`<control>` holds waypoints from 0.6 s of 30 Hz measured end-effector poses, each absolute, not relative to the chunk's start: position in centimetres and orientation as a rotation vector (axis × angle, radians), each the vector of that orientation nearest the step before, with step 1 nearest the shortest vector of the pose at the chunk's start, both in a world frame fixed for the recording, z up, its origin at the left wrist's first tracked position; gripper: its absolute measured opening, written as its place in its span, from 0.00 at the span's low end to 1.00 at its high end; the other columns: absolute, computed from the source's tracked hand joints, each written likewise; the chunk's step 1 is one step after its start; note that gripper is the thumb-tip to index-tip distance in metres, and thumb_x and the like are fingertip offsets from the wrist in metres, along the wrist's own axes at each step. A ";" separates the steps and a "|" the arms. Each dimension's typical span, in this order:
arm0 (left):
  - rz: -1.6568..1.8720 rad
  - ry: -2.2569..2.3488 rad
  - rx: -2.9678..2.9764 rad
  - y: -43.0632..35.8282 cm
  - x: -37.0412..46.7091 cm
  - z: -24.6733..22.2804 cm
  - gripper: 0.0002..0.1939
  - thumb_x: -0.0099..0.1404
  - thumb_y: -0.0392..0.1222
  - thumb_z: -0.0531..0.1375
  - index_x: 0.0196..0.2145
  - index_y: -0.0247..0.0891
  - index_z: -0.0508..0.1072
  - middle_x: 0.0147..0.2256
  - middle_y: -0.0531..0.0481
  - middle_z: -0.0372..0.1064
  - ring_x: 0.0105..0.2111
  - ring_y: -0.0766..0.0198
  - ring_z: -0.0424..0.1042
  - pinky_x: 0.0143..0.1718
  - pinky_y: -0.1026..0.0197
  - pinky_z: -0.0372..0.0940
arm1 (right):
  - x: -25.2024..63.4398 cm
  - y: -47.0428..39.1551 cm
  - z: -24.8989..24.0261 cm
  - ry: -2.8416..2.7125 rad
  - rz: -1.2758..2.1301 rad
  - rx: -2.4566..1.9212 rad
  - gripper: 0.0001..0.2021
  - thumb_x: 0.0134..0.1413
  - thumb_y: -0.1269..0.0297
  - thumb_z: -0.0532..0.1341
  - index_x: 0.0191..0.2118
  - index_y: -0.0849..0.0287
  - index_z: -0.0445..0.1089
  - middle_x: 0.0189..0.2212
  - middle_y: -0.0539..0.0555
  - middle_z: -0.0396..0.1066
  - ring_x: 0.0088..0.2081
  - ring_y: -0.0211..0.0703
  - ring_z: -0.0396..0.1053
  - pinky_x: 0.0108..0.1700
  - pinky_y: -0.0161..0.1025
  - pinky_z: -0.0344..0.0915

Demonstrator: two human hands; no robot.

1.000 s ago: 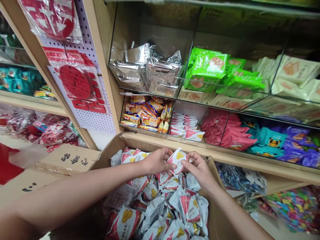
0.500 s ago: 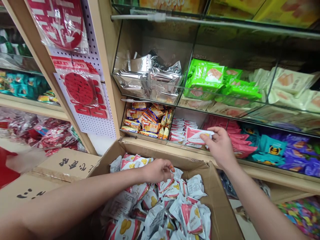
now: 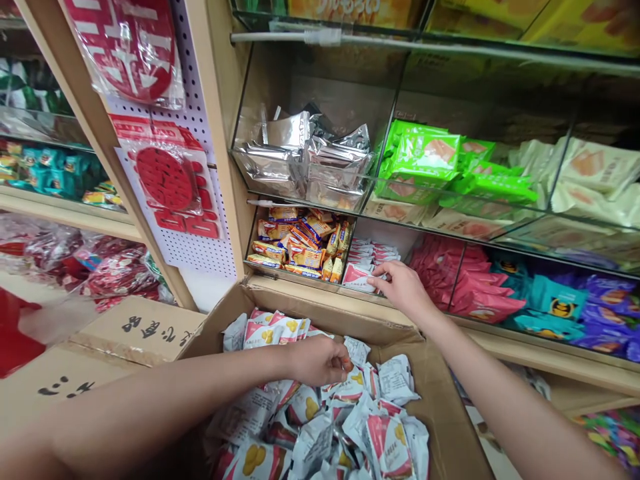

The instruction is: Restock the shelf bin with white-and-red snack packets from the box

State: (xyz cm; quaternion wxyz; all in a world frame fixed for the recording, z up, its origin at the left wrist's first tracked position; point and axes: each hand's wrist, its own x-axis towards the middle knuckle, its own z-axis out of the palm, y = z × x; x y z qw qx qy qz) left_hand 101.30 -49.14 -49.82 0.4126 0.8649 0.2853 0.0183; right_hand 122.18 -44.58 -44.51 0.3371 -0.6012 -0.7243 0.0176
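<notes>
My right hand (image 3: 404,288) is at a low shelf compartment, its fingers closed on the edge of a pink-and-white snack packet (image 3: 356,276). This packet lies at the compartment's front, before rows of similar packets (image 3: 373,251). My left hand (image 3: 320,360) hovers low over an open cardboard box (image 3: 445,407), its fingers curled; whatever they hold, if anything, is hidden. Heaped loosely inside the box are many white-and-pink snack packets (image 3: 387,443) with yellow round pictures on them.
Orange snack packets (image 3: 305,250) fill the compartment to the left; pink packets (image 3: 485,293) lie to the right. Above, a clear shelf front (image 3: 450,217) holds silver packets (image 3: 290,150) and green packets (image 3: 420,157). A closed carton (image 3: 135,327) stands left of the box.
My right hand has moved left and slightly down, bringing the packet from above the shelf edge into the compartment's front. My left hand stays over the box, nearly unmoved.
</notes>
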 end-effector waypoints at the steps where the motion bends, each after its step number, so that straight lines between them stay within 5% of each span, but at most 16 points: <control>1: 0.025 0.702 2.193 -49.2 101.3 -49.8 0.09 0.55 0.37 0.55 0.35 0.34 0.70 0.26 0.52 0.69 0.25 0.70 0.66 0.25 0.71 0.58 | 122.1 -44.5 -44.5 -1.932 -0.001 -1.576 0.06 0.44 0.62 0.59 0.25 0.59 0.68 0.27 0.54 0.69 0.31 0.43 0.65 0.34 0.39 0.58; 18: -0.135 0.629 2.392 -49.3 101.3 -49.2 0.09 0.55 0.37 0.56 0.36 0.34 0.70 0.30 0.51 0.70 0.27 0.70 0.67 0.26 0.72 0.57 | 122.7 -44.6 -44.2 -2.234 -0.232 -1.501 0.07 0.49 0.65 0.58 0.32 0.60 0.72 0.31 0.55 0.72 0.36 0.44 0.67 0.40 0.38 0.60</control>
